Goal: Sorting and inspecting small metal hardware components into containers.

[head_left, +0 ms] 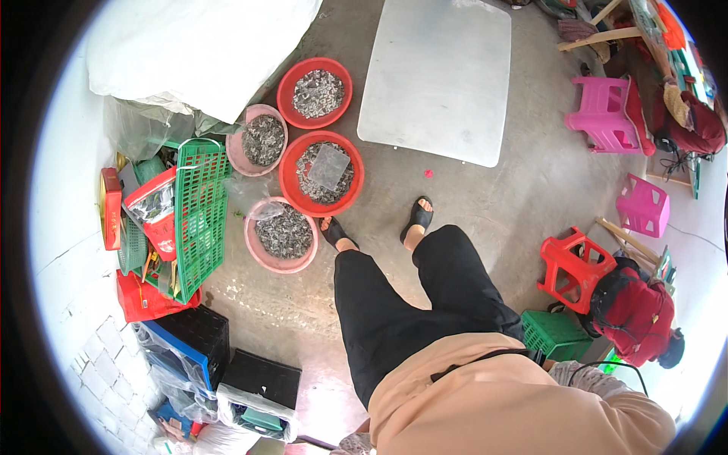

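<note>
Neither of my hands shows. A patterned sleeve [599, 379] is at my right side, and a bit of the other sleeve [354, 444] shows at the lower edge. Left of my feet, on the concrete floor, stand a red basin [290, 178], a second red basin [284, 95] farther off, a pink basin [234, 149] and a nearer pink basin [265, 260]. Small grey and whitish pieces fill them, too small to name. On the pieces in the nearer red basin lies a clear plastic container [328, 167].
A white board [436, 80] lies ahead. At left are a green plastic basket [201, 220] and black crates [263, 377]. To the right stand a red stool [574, 269], pink stools [599, 114], a green crate [557, 336] and a person in red [637, 315].
</note>
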Available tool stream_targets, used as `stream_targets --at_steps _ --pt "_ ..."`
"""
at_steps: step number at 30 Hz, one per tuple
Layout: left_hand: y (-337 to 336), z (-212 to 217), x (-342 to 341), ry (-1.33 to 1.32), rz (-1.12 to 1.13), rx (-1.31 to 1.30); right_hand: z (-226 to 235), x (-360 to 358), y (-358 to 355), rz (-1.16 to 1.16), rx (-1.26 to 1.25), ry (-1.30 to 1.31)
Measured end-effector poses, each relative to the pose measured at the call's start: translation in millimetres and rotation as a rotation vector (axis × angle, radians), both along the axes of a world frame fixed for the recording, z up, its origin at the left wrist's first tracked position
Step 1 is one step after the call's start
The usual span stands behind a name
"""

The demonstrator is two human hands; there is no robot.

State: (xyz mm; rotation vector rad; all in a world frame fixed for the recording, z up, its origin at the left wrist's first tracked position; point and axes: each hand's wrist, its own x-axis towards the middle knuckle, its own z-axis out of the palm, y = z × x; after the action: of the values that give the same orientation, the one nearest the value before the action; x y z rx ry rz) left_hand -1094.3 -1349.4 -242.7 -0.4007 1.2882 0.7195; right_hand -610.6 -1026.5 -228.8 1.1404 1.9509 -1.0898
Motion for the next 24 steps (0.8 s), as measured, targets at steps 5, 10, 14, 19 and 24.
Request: stream_targets --at_steps 5,10,14,19,24 --pt "-21 26 11 -0.040 0.028 -0.017 45 49 -15 -0.019 -0.021 0.015" --pt "-49 43 -21 -0.074 0.020 -0.019 79 111 -45 -0.075 -0.025 0.035" --pt "-63 38 -55 -0.124 -0.015 0.015 114 111 -96 -0.145 0.013 0.031" --pt "-66 14 -120 -0.157 -0.088 0.072 95 1 -168 -0.258 0.081 0.059" --pt "-68 0 -163 -0.199 -0.142 0.102 95 -50 -208 -0.351 0.125 0.078"
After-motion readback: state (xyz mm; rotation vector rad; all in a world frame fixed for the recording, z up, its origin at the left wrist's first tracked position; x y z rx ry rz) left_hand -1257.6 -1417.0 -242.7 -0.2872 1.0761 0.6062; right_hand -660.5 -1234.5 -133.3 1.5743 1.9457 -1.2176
